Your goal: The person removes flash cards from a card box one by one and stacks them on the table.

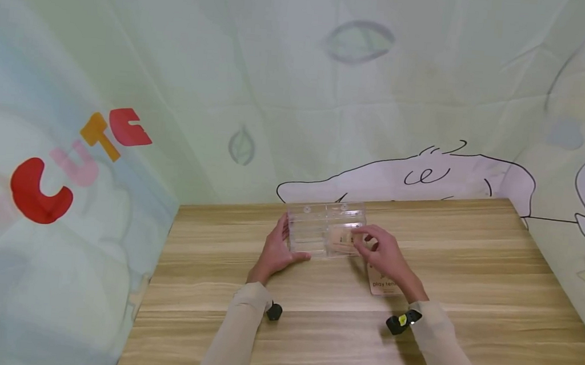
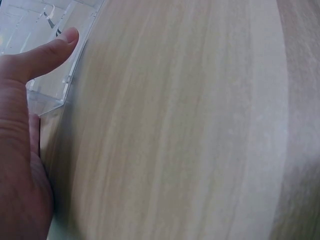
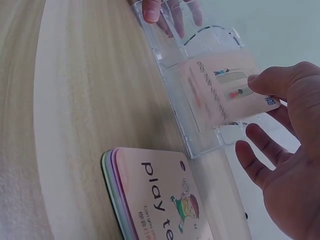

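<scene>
A clear plastic box (image 1: 308,233) with compartments lies near the back of the table. My left hand (image 1: 273,254) grips its left end, the thumb along the front edge and the fingers round the side. Over the right-hand compartment, my right hand (image 1: 388,260) pinches a pale pink card (image 3: 220,89) between thumb and fingers; small figures, lines of print and a QR code show on it. Its other fingers are spread away from the card. Beside the box, below the right hand, is a stack of cards (image 3: 162,192) whose top one reads "play te…".
The wood-grain table (image 1: 322,334) runs back to a printed cloth wall (image 1: 289,90). More cloth hangs along the left and right sides. Each wrist wears a small black camera, such as the right one (image 1: 397,325).
</scene>
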Tool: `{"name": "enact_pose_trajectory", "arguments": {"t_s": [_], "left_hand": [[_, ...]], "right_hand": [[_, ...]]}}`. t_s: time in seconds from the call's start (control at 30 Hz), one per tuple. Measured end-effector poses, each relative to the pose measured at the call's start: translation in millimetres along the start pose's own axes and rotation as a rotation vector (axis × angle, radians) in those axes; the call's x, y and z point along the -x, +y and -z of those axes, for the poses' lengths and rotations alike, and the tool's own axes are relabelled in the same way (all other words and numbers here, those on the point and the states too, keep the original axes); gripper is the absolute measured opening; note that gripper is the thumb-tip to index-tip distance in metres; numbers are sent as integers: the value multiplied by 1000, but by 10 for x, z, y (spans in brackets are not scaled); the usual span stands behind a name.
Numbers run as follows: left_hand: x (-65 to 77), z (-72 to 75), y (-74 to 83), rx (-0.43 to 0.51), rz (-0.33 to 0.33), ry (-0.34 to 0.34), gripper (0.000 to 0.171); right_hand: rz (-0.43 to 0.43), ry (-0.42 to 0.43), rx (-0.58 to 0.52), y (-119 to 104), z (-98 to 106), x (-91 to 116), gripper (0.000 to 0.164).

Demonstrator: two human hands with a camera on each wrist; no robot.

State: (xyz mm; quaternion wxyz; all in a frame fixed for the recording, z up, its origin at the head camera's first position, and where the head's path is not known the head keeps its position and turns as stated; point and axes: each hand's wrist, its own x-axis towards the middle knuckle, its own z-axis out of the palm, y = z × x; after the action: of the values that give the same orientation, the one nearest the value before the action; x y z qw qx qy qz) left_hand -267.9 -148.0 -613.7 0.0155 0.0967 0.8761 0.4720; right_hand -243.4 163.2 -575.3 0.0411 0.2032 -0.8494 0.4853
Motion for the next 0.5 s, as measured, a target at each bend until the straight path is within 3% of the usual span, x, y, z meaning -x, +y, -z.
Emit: {"name": "enact_pose_trajectory", "arguments": {"t_s": [0.23, 0.5], "left_hand": [[-8, 0, -13, 3, -7, 1, 134], [-9, 3, -20, 6, -1, -3, 134]], "right_hand": [[26, 41, 0, -35, 47, 1, 33], [-16, 54, -18, -47, 120, 3, 39]]}}
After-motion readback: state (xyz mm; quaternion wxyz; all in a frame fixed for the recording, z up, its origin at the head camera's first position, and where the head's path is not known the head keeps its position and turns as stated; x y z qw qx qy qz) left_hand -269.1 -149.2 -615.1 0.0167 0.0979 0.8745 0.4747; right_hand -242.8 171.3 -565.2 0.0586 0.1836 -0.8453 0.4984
